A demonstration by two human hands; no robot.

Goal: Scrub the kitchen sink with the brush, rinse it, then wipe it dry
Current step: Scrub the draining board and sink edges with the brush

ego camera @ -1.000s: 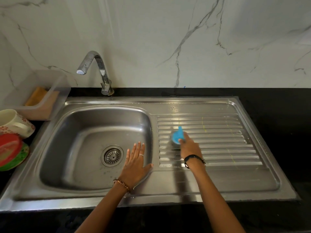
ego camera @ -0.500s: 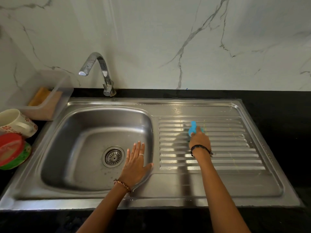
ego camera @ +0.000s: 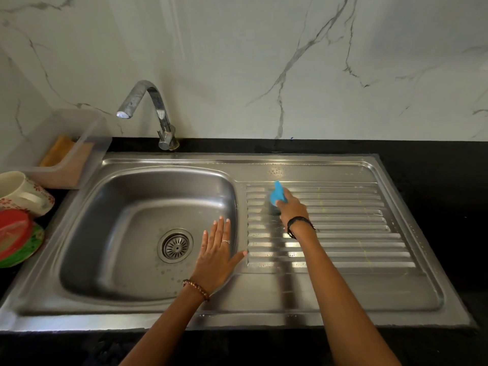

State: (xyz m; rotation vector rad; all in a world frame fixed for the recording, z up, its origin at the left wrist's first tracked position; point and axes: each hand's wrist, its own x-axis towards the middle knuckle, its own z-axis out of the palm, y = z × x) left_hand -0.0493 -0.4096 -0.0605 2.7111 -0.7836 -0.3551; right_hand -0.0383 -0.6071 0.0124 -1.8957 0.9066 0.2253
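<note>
Gripping brush, right hand

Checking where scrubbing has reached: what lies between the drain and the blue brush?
In the head view, the flat left hand over the basin's right wall, then ribbed drainboard up to the brush; drain.
</note>
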